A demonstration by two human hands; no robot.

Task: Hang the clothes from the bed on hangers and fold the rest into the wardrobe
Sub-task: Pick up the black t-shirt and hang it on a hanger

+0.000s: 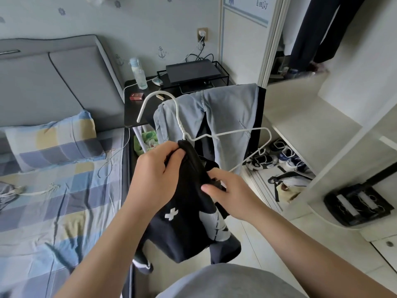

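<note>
Between the bed [64,201] and the open wardrobe [300,117], a person holds a black garment [189,229] with white print up against a white hanger [181,128]. The left hand [156,171] grips bunched black fabric just below the hanger's neck, fingers curled around it. The right hand [225,190] pinches a fold of the same garment lower down, thumb on top. One wire arm of the hanger juts bare to the right; the rest of the garment hangs down in front of the person. Behind it, pale jeans [227,104] lie draped over a dark upright edge. A bottle [139,76] and a red box [136,96] stand on the black bedside surface [134,112]. Shoes [279,158] sit on the wardrobe floor.
</note>
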